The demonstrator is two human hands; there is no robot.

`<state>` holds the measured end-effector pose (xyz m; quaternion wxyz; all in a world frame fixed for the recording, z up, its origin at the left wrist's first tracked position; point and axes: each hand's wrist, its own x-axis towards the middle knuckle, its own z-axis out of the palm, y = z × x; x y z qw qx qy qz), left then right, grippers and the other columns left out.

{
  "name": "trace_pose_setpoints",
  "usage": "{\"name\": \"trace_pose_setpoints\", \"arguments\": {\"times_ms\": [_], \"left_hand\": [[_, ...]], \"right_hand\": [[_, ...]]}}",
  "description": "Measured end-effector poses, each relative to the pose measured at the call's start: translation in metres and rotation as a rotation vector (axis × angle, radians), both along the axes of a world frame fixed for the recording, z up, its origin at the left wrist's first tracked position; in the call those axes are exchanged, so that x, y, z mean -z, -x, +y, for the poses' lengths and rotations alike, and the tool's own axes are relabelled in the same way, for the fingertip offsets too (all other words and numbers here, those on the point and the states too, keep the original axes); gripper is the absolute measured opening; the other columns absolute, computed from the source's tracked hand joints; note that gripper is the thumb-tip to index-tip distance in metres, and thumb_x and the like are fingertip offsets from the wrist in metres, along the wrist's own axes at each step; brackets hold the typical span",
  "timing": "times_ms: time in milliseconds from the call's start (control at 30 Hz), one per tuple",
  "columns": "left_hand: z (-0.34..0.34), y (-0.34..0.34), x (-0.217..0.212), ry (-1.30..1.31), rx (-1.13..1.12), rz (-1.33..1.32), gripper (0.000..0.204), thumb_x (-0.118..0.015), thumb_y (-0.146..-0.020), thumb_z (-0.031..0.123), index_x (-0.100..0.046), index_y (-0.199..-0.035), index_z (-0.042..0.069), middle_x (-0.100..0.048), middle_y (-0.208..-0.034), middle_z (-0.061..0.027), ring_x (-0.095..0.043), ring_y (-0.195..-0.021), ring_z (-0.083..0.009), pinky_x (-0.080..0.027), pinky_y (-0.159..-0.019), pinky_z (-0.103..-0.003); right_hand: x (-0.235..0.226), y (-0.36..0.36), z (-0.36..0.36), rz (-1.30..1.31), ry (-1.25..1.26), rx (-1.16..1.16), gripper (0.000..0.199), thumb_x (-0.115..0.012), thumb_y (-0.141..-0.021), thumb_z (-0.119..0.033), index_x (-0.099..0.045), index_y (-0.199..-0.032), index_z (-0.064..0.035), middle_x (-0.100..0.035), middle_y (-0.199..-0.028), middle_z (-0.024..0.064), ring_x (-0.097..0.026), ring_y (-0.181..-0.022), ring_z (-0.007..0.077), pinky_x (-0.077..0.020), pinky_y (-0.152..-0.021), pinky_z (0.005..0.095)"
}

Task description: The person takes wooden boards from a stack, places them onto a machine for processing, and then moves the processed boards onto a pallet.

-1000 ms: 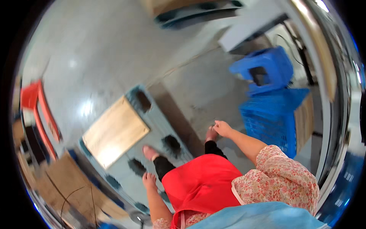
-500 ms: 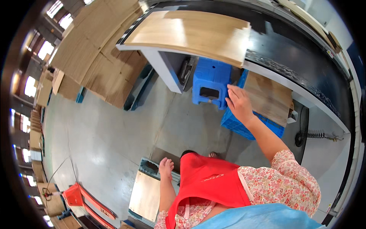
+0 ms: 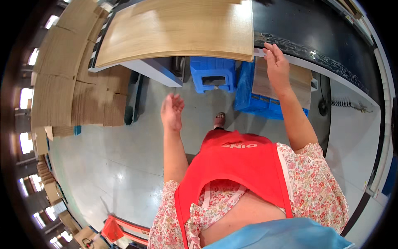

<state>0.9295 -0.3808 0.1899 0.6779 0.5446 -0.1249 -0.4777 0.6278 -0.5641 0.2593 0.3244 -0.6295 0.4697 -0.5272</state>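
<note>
Because the boards [image 3: 178, 31] seem to overhang the bench [image 3: 304, 27], a bump from left hand [image 3: 171, 113] or right hand [image 3: 277, 68], both empty, fingers loosely extended, could shift them.

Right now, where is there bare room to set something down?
Bare black tabletop lies right of the wood boards; grey floor is open between the cardboard stack and red frame. Under the tabletop it's crowded: blue stool beside blue crate.
</note>
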Motion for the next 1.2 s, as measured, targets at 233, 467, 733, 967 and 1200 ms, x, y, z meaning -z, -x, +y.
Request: {"name": "trace_pose_setpoints", "arguments": {"times_ms": [233, 467, 733, 967, 1200], "left_hand": [[-0.122, -0.035, -0.053, 0.119, 0.220, 0.093, 0.055, -0.043, -0.093, 0.050, -0.049, -0.118, 0.002, -0.059, -0.102, -0.0109, -0.056, -0.090, -0.0200, -0.047, -0.079, -0.035], [-0.167, -0.030, -0.056, -0.106, 0.118, 0.242, 0.047, -0.062, -0.083, 0.049, -0.055, -0.111, 0.011, -0.063, -0.091, -0.0060, -0.061, -0.073, -0.0174, -0.053, -0.060, -0.035], [-0.149, -0.038, -0.075, 0.085, 0.253, 0.332, 0.056, -0.055, -0.088, 0.049, -0.047, -0.125, 0.008, -0.059, -0.117, -0.0070, -0.061, -0.100, -0.0194, -0.054, -0.077, -0.035], [-0.132, -0.044, -0.077, -0.063, 0.611, 0.322, 0.054, -0.053, -0.090, 0.047, -0.047, -0.125, 0.007, -0.057, -0.119, -0.0086, -0.058, -0.105, -0.0216, -0.051, -0.082, -0.038], [-0.105, -0.037, -0.076, 0.194, 0.166, 0.213, 0.039, -0.056, -0.090, 0.031, -0.051, -0.119, 0.006, -0.059, -0.113, -0.0099, -0.059, -0.101, -0.0221, -0.050, -0.079, -0.037]], "right_hand": [[-0.017, -0.029, 0.007, 0.247, -0.092, 0.020, 0.026, -0.050, -0.091, -0.010, -0.058, -0.114, -0.0001, -0.064, -0.100, 0.0174, -0.061, -0.092, 0.0288, -0.0462, -0.081, 0.0346], [-0.025, -0.056, 0.040, 0.602, 0.178, 0.010, 0.026, -0.057, -0.083, -0.002, -0.059, -0.108, -0.0001, -0.061, -0.098, 0.0163, -0.055, -0.094, 0.0331, -0.0414, -0.086, 0.0399], [-0.060, -0.096, 0.047, 1.053, 0.244, -0.157, 0.034, -0.070, -0.073, -0.015, -0.057, -0.100, -0.0001, -0.044, -0.134, 0.0193, -0.042, -0.122, 0.0340, -0.0301, -0.104, 0.0458], [-0.022, -0.081, 0.035, 1.111, 0.531, -0.231, 0.020, -0.060, -0.081, -0.007, -0.058, -0.099, 0.0027, -0.049, -0.131, 0.0181, -0.045, -0.122, 0.0355, -0.0373, -0.100, 0.0474], [-0.056, -0.007, 0.072, 1.095, 0.556, -0.247, 0.012, -0.057, -0.081, 0.000, -0.057, -0.092, 0.0042, -0.055, -0.122, 0.0202, -0.052, -0.114, 0.0389, -0.0431, -0.095, 0.0489]]}}
